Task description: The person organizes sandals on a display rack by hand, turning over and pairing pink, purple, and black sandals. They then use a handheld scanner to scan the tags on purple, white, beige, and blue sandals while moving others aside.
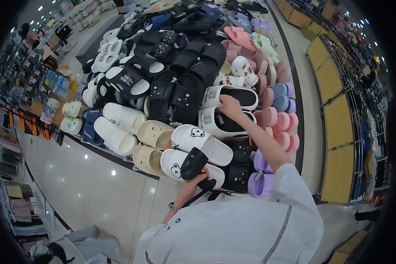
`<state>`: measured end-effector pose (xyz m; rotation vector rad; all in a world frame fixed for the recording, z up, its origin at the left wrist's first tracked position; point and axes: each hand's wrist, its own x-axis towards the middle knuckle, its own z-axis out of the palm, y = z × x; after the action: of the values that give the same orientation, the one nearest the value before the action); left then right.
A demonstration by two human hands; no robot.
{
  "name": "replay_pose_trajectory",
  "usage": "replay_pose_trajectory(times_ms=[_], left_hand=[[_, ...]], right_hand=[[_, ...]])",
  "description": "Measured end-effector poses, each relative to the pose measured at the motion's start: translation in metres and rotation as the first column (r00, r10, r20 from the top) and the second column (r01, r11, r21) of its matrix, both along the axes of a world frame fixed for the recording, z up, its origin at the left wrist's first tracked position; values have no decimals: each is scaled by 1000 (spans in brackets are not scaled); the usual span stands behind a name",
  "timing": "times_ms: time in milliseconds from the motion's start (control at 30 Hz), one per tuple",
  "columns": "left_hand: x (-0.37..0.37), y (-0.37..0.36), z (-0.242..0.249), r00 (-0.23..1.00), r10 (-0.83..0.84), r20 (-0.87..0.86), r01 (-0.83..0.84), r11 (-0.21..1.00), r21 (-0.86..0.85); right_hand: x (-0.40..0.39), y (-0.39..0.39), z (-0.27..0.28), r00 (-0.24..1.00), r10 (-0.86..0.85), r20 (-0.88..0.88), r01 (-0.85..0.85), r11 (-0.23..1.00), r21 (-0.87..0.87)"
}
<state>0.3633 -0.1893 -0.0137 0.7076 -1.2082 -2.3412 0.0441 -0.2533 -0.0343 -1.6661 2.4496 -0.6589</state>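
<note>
My left hand (197,178), with a bracelet at the wrist, is wrapped round the grip of what looks like a black handheld barcode scanner (193,163). The scanner is above a pair of white slides (209,149) with a bear face print. Farther forward, my right hand (230,107) has its fingers closed at the inner edge of a white slide with a black footbed (237,97). Its matching slide (226,124) lies just below the hand. Cream slides (155,135) and black slides with paw marks (240,176) lie beside the bear pair.
Many slides cover the display table, with black slides (187,99) in the middle and pink slides (277,121) along the right. Yellow-panelled shelving (339,132) runs along the right aisle. At lower left, another person's legs (90,244) are near the tiled floor (97,185).
</note>
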Motion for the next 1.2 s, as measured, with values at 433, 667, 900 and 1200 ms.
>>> replay_pose_trajectory(times_ms=[433, 667, 900, 1200], left_hand=[[-4, -7, -1, 994, -86, -63, 90, 994, 56], [-6, -12, 0, 988, -126, -93, 136, 985, 109], [-5, -17, -9, 963, -217, -160, 232, 969, 84], [-2, -18, -11, 961, -228, -159, 242, 968, 72]], right_hand=[[-23, 55, 121, 996, -90, 1, 89, 990, -105], [-36, 94, 187, 951, -215, 224, 298, 832, -468], [-11, 84, 163, 938, -343, -55, 312, 901, -301], [6, 43, 82, 993, -94, -74, 89, 994, -69]])
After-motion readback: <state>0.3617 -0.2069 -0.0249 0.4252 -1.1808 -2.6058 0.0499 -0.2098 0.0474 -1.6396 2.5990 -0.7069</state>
